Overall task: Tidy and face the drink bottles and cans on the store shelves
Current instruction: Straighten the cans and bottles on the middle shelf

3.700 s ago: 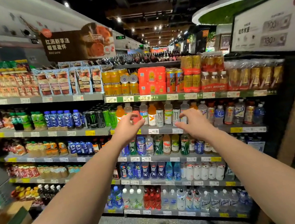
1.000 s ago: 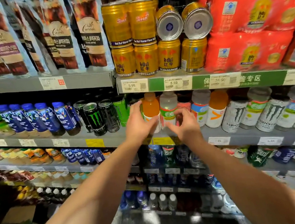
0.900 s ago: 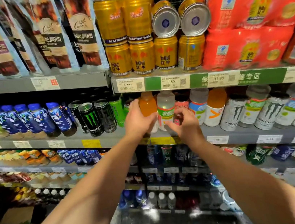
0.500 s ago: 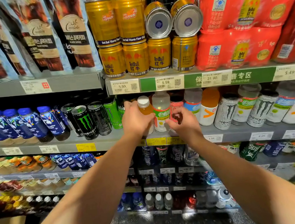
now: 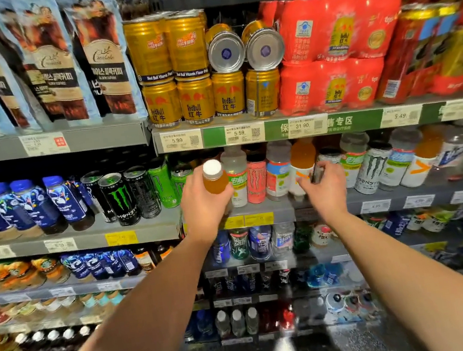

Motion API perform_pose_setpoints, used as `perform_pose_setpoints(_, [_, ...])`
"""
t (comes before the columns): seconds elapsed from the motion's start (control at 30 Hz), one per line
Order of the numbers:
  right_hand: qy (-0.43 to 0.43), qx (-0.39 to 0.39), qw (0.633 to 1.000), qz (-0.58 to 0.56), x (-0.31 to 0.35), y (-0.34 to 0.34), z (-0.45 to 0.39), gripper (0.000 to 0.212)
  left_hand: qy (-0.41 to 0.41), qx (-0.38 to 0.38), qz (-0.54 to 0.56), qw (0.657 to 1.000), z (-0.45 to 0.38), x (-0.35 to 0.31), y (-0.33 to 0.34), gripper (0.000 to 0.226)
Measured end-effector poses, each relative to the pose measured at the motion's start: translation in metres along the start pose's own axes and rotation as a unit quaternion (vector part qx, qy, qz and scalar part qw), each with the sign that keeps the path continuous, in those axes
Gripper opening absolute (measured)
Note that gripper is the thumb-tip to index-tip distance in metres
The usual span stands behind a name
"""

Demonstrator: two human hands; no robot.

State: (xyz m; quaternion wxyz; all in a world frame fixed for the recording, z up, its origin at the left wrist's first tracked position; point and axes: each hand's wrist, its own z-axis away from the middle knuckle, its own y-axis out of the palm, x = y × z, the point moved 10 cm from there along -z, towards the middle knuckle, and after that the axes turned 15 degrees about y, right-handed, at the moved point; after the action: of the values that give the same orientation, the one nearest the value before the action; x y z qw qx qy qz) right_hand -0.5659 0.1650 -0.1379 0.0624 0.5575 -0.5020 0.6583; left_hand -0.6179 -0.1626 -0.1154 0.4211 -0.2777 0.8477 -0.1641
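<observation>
Far left on the second shelf (image 5: pixel 148 228) stood the blue-capped bottles (image 5: pixel 27 205), and just beside them the black Monster cans (image 5: pixel 120 198) with green cans (image 5: pixel 163 185) to their right. Your left hand (image 5: pixel 202 201) was curled round the orange bottle (image 5: pixel 213 179) with the white cap, gripping its lower body; the bottle was tilted towards you at the shelf's front edge, just left of a pale bottle with a green label (image 5: pixel 236 179). A pink Monster can (image 5: pixel 256 179) and a white-labelled bottle (image 5: pixel 279 173) came next in the row. Your right hand (image 5: pixel 323 189) reached in front of another orange bottle (image 5: pixel 301 165), fingers bent round something dark and narrow; what it was could not be made out. Right of that hand stood a white Monster can (image 5: pixel 370 169). On the shelf above, gold Red Bull cans (image 5: pixel 196 100) were stacked, two lying on their sides (image 5: pixel 245 50), touching red multipacks (image 5: pixel 329 54).
</observation>
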Motion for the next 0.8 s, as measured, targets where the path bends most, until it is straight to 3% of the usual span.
perform_pose_setpoints(0.17, [0.050,-0.036,0.997,-0.045,-0.009,-0.024,-0.023,0.070,-0.003,-0.004,0.054,0.999,0.007,-0.029,0.012,0.061])
perform_pose_setpoints(0.33, [0.068,-0.002,0.995,-0.070,-0.028,-0.015,-0.044,0.086,-0.032,0.033,0.115,0.992,0.012,-0.054,0.048,0.054])
perform_pose_setpoints(0.6, [0.101,0.021,0.983,-0.155,-0.057,-0.002,-0.054,0.085,-0.052,0.029,0.137,0.989,0.020,-0.085,0.083,0.049])
perform_pose_setpoints(0.8, [0.094,0.025,0.993,-0.072,-0.061,0.004,-0.064,0.077,-0.088,0.002,0.162,0.983,0.027,-0.077,0.091,0.056])
